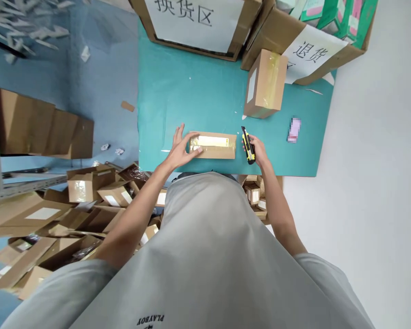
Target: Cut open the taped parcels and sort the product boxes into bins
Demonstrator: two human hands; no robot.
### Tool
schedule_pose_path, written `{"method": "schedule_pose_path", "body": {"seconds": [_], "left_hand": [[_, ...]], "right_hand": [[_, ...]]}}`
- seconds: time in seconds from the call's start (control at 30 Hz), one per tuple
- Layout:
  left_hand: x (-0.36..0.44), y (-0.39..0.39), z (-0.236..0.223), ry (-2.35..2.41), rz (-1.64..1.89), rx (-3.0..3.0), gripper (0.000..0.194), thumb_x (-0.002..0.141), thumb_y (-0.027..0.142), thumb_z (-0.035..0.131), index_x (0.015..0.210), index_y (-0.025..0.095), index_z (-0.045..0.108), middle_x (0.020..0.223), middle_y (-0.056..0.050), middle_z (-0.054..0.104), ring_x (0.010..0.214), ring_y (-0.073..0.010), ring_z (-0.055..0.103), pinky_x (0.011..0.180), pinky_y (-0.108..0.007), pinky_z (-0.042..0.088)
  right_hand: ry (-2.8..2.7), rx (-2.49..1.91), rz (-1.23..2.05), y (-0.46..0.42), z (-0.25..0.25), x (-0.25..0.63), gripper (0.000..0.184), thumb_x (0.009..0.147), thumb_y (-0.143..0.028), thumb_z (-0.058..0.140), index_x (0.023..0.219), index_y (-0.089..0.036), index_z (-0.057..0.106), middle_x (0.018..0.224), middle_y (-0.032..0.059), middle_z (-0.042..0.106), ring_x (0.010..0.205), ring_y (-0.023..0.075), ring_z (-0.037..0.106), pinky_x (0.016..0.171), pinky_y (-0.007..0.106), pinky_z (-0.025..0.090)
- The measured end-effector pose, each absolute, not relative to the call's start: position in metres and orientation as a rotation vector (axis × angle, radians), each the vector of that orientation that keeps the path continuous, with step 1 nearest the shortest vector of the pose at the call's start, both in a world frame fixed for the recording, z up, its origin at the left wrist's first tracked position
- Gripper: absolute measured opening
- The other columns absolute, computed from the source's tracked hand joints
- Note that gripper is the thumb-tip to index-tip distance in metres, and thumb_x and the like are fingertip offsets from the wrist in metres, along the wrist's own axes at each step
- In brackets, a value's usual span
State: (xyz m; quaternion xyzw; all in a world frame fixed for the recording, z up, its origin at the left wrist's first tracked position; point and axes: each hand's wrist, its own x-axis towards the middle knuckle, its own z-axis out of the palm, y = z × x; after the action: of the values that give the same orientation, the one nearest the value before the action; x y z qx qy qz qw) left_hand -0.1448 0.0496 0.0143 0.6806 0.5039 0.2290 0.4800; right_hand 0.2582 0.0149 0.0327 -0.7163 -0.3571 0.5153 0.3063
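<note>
A small oblong cardboard box (219, 152) lies near the front edge of the green table (171, 91), with clear tape and a white label along its top. My left hand (182, 150) grips its left end, thumb on the near side and fingers at the far side. Just right of the box, my right hand (258, 150) is closed around a yellow and black utility knife (248, 146). The knife's dark tip points away from me, and it is apart from the box.
A taller taped carton (269, 84) stands at the back right. Behind it are two large cardboard boxes with paper signs, one (260, 39) holding green and pink packages. A blurred pinkish item (293, 130) lies at right. Opened cartons (89, 187) crowd the floor at left.
</note>
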Motion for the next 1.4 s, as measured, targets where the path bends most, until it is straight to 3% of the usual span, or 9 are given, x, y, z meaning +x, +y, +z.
{"method": "schedule_pose_path", "body": {"seconds": [0.17,0.23,0.37,0.47,0.67,1.0,1.23,1.4], "left_hand": [[-0.161,0.055,0.002,1.121,0.524,1.664,0.08,0.09,0.079,0.081,0.145,0.023,0.072,0.193,-0.016,0.016,0.179,-0.0497,0.003,0.14,-0.074,0.014],[-0.163,0.057,-0.004,1.078,0.515,1.624,0.077,0.089,0.074,0.085,0.146,0.024,0.071,0.192,-0.017,0.02,0.179,-0.0492,0.005,0.14,-0.074,0.015],[-0.164,0.057,-0.012,1.002,0.513,1.526,0.076,0.088,0.064,0.089,0.15,0.026,0.068,0.188,-0.017,0.028,0.178,-0.0463,0.014,0.14,-0.071,0.016],[-0.163,0.058,-0.018,0.956,0.513,1.488,0.078,0.087,0.06,0.09,0.153,0.026,0.066,0.187,-0.017,0.029,0.178,-0.0455,0.017,0.141,-0.068,0.018],[-0.162,0.058,-0.022,0.926,0.482,1.53,0.076,0.092,0.056,0.085,0.16,0.031,0.061,0.187,-0.015,0.032,0.178,-0.0408,0.021,0.142,-0.063,0.024],[-0.162,0.058,-0.022,0.915,0.493,1.531,0.072,0.094,0.05,0.083,0.16,0.031,0.061,0.186,-0.015,0.037,0.177,-0.0396,0.025,0.142,-0.063,0.027],[-0.17,0.057,-0.02,0.945,0.506,1.522,0.074,0.095,0.056,0.083,0.16,0.029,0.061,0.185,-0.017,0.038,0.177,-0.0398,0.026,0.142,-0.062,0.027],[-0.167,0.056,-0.018,0.947,0.529,1.542,0.075,0.095,0.063,0.08,0.159,0.029,0.062,0.18,-0.016,0.045,0.176,-0.0388,0.028,0.142,-0.061,0.028]], "right_hand": [[-1.241,-1.758,1.43,0.032,0.077,0.208,0.063,0.097,-0.077,0.074,0.129,-0.023,0.073,0.112,0.0078,0.083,0.089,0.0226,0.076,0.083,0.039,0.068],[-1.456,-1.727,1.412,0.039,0.089,0.182,0.063,0.097,-0.078,0.075,0.124,-0.021,0.077,0.107,0.0069,0.082,0.092,0.0235,0.076,0.086,0.038,0.066],[-1.978,-1.708,1.32,0.049,0.109,0.133,0.04,0.105,-0.057,0.076,0.119,-0.02,0.085,0.114,0.0067,0.084,0.108,0.0298,0.077,0.103,0.041,0.058],[-2.261,-1.771,1.247,0.055,0.123,0.105,0.028,0.108,-0.041,0.075,0.126,-0.023,0.086,0.12,0.0066,0.084,0.115,0.0331,0.077,0.104,0.039,0.054],[-2.827,-1.908,0.997,0.066,0.152,0.072,0.037,0.118,-0.032,0.054,0.146,-0.023,0.077,0.133,0.0142,0.08,0.119,0.0324,0.073,0.091,0.035,0.046],[-3.109,-1.987,0.81,0.071,0.168,0.052,0.042,0.12,-0.026,0.044,0.151,-0.022,0.071,0.139,0.0159,0.077,0.117,0.031,0.071,0.086,0.037,0.045],[-3.267,-1.85,0.627,0.069,0.16,0.036,0.047,0.114,-0.01,0.041,0.153,-0.016,0.068,0.141,0.0217,0.075,0.126,0.0323,0.067,0.09,0.039,0.05],[-3.224,-1.804,0.672,0.074,0.159,0.034,0.041,0.116,-0.016,0.047,0.149,-0.01,0.07,0.138,0.0252,0.077,0.125,0.0336,0.07,0.096,0.042,0.054]]}}
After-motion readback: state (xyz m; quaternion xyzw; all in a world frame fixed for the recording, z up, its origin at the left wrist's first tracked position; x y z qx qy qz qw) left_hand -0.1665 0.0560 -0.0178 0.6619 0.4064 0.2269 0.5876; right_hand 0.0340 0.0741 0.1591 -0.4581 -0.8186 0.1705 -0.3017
